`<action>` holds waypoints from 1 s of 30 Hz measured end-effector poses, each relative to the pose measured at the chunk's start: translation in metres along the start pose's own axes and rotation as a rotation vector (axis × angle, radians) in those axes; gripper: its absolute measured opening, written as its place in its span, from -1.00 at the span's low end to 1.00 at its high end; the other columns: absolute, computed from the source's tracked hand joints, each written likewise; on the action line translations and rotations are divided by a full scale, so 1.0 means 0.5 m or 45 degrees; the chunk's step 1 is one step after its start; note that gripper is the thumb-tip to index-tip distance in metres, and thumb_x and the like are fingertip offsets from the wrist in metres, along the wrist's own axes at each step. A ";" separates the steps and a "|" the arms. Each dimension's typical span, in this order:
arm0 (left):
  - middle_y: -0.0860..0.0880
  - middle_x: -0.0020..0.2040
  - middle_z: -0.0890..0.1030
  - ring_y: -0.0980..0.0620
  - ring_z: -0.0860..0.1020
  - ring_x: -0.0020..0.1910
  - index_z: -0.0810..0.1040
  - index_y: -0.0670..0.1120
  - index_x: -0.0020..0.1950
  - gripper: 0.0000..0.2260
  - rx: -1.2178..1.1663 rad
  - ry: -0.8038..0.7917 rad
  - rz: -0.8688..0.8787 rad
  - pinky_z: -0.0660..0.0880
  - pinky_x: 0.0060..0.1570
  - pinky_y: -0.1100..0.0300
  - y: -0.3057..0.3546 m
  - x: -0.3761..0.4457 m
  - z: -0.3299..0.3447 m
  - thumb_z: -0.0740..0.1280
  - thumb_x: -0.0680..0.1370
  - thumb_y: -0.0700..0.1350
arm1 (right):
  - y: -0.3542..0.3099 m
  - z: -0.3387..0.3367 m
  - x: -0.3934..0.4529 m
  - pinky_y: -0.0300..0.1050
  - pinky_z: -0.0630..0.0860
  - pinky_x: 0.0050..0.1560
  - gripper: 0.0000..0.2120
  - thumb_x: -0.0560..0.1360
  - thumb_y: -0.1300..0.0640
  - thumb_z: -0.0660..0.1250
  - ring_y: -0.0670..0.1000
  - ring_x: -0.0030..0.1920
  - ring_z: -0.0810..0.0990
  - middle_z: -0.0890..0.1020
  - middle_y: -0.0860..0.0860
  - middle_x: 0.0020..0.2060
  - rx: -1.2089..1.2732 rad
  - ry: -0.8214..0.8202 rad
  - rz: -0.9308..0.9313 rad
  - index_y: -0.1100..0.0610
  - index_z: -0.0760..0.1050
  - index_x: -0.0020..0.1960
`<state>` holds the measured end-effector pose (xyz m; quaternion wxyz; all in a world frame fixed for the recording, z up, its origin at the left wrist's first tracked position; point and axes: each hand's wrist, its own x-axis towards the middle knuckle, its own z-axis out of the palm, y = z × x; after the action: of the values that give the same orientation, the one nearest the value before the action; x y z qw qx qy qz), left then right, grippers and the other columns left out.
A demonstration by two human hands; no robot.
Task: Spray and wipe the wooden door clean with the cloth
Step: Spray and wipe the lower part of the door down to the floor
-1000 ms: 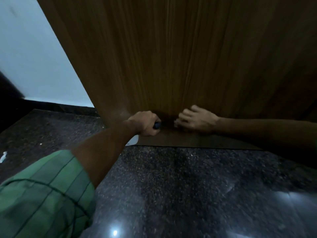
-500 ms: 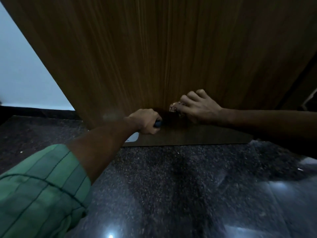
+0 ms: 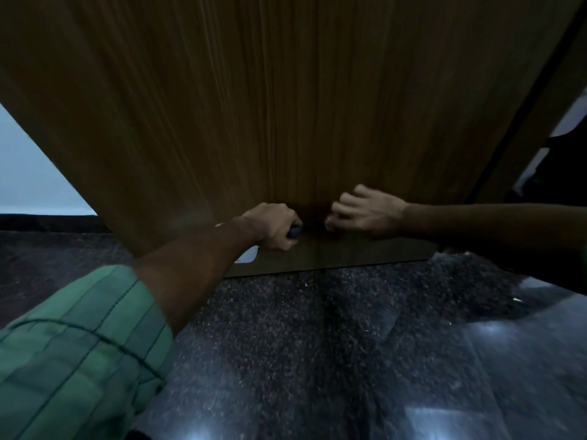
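Observation:
The brown wooden door (image 3: 286, 106) fills the upper view and ends just above the floor. My left hand (image 3: 273, 227) is closed around a spray bottle: its dark nozzle (image 3: 294, 231) pokes out of the fist and its white body (image 3: 249, 255) shows below the wrist, close to the door's bottom. My right hand (image 3: 365, 211) presses against the lower door just to the right. A small bit of cloth (image 3: 328, 222) shows at its fingertips; most of it is hidden under the hand. The image is dim and blurred.
Dark speckled polished floor (image 3: 317, 344) spreads below with light glints. A pale wall (image 3: 28, 173) with a dark skirting lies left of the door. At the right, the door frame (image 3: 540, 131) and a dark gap with pale shapes.
The view has shifted so more of the door's right edge shows. My right hand slid a little lower and to the right on the door; my left hand keeps its hold on the bottle.

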<state>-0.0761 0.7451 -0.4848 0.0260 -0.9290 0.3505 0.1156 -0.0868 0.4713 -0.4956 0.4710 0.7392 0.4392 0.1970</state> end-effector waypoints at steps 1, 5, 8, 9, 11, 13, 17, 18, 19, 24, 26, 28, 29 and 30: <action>0.15 -0.22 0.51 0.04 0.55 -0.17 0.49 0.16 -0.05 -0.91 0.008 0.003 0.014 0.45 -0.13 0.10 0.008 0.006 -0.003 0.38 0.60 0.05 | -0.015 0.010 -0.013 0.06 0.40 0.19 -0.52 0.62 0.01 0.19 0.15 0.34 0.42 0.40 0.12 0.45 -0.122 -0.154 -0.180 0.00 0.37 0.53; 0.09 -0.14 0.57 0.03 0.58 -0.12 0.55 0.13 0.01 -0.97 -0.022 -0.009 0.036 0.55 -0.03 0.05 0.046 0.043 -0.010 0.38 0.62 0.03 | -0.008 0.013 -0.065 0.04 0.35 0.16 -0.52 0.58 0.03 0.08 0.15 0.31 0.41 0.44 0.11 0.39 0.012 -0.286 -0.112 -0.03 0.44 0.47; 0.07 -0.10 0.61 0.01 0.60 -0.09 0.61 0.08 0.05 -0.91 -0.109 0.024 0.043 0.51 -0.07 0.08 0.075 0.078 0.001 0.37 0.62 0.06 | 0.019 0.029 -0.083 0.05 0.32 -0.03 -0.52 0.52 0.02 0.21 0.15 0.10 0.43 0.44 0.12 0.18 0.195 -0.126 0.219 0.06 0.42 0.43; 0.10 -0.15 0.59 0.03 0.58 -0.13 0.59 0.10 -0.02 -0.92 -0.155 0.039 0.053 0.46 -0.12 0.11 0.085 0.091 0.009 0.37 0.62 0.07 | 0.016 0.032 -0.095 0.06 0.34 -0.02 -0.50 0.52 0.02 0.21 0.16 0.09 0.44 0.43 0.13 0.18 0.181 -0.131 0.231 0.07 0.38 0.45; 0.15 -0.25 0.53 0.12 0.51 -0.26 0.51 0.11 -0.19 -0.81 -0.217 0.053 0.068 0.38 -0.18 0.15 0.111 0.115 0.024 0.36 0.62 0.06 | -0.005 0.071 -0.121 0.07 0.38 0.05 -0.48 0.55 0.02 0.24 0.17 0.16 0.46 0.45 0.14 0.26 0.067 -0.124 0.047 0.04 0.36 0.50; 0.15 -0.27 0.53 0.15 0.49 -0.28 0.50 0.11 -0.21 -0.79 -0.243 0.029 0.078 0.38 -0.19 0.15 0.142 0.134 0.034 0.35 0.62 0.07 | -0.022 0.103 -0.163 0.07 0.36 0.25 -0.50 0.64 0.03 0.21 0.18 0.36 0.41 0.37 0.14 0.44 -0.055 -0.349 -0.239 -0.01 0.31 0.57; 0.10 -0.25 0.57 0.12 0.53 -0.27 0.52 0.09 -0.19 -0.79 -0.323 0.040 0.108 0.39 -0.25 0.14 0.192 0.173 0.055 0.34 0.62 0.10 | 0.000 0.098 -0.221 0.06 0.36 0.06 -0.46 0.53 0.01 0.34 0.15 0.16 0.45 0.41 0.12 0.24 0.205 -0.229 0.116 0.02 0.42 0.50; 0.09 -0.24 0.57 0.13 0.53 -0.27 0.51 0.09 -0.20 -0.78 -0.350 0.054 0.100 0.38 -0.26 0.14 0.199 0.179 0.058 0.34 0.62 0.11 | 0.002 0.099 -0.222 0.06 0.33 -0.01 -0.44 0.48 0.01 0.34 0.15 0.09 0.43 0.40 0.12 0.18 0.282 -0.116 0.296 0.05 0.45 0.48; 0.09 -0.24 0.58 0.13 0.54 -0.27 0.50 0.10 -0.21 -0.77 -0.370 0.064 0.095 0.38 -0.26 0.14 0.207 0.186 0.061 0.34 0.61 0.12 | 0.003 0.102 -0.225 0.06 0.30 -0.05 -0.41 0.46 0.00 0.31 0.16 0.05 0.40 0.39 0.13 0.16 0.298 -0.049 0.433 0.08 0.43 0.48; 0.08 -0.24 0.58 0.09 0.54 -0.27 0.50 0.10 -0.19 -0.79 -0.368 0.066 0.100 0.38 -0.24 0.14 0.245 0.197 0.066 0.33 0.61 0.12 | -0.005 0.144 -0.283 0.07 0.37 0.10 -0.45 0.56 -0.01 0.32 0.17 0.15 0.48 0.42 0.14 0.28 0.137 -0.317 0.015 0.03 0.38 0.54; 0.10 -0.27 0.55 0.10 0.53 -0.28 0.46 0.12 -0.24 -0.77 -0.350 0.079 0.116 0.36 -0.24 0.14 0.257 0.199 0.065 0.32 0.61 0.10 | -0.008 0.161 -0.331 0.06 0.38 0.17 -0.43 0.54 -0.10 0.37 0.17 0.22 0.50 0.44 0.12 0.34 0.119 -0.410 -0.029 -0.03 0.41 0.52; 0.11 -0.29 0.54 0.11 0.52 -0.31 0.45 0.11 -0.26 -0.74 -0.348 0.097 0.131 0.34 -0.27 0.14 0.265 0.204 0.067 0.32 0.61 0.09 | 0.005 0.160 -0.358 0.05 0.34 0.06 -0.46 0.48 -0.03 0.45 0.17 0.12 0.47 0.44 0.14 0.24 0.204 -0.302 0.196 -0.01 0.51 0.45; 0.10 -0.29 0.55 0.12 0.52 -0.32 0.45 0.10 -0.26 -0.74 -0.354 0.105 0.133 0.34 -0.28 0.14 0.268 0.207 0.069 0.32 0.62 0.09 | 0.007 0.163 -0.366 0.05 0.32 0.01 -0.49 0.50 0.05 0.40 0.17 0.08 0.44 0.43 0.15 0.20 0.235 -0.201 0.342 0.02 0.50 0.44; 0.10 -0.29 0.55 0.11 0.52 -0.32 0.46 0.10 -0.25 -0.74 -0.359 0.107 0.137 0.34 -0.29 0.14 0.271 0.211 0.070 0.33 0.62 0.09 | 0.007 0.166 -0.374 0.06 0.31 -0.01 -0.52 0.54 0.11 0.32 0.17 0.06 0.42 0.42 0.16 0.18 0.244 -0.136 0.462 0.05 0.46 0.46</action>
<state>-0.0952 0.5793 -0.5389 -0.1256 -0.9074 0.3808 0.1259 -0.1270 0.2709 -0.5094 0.3781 0.8570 0.2899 0.1965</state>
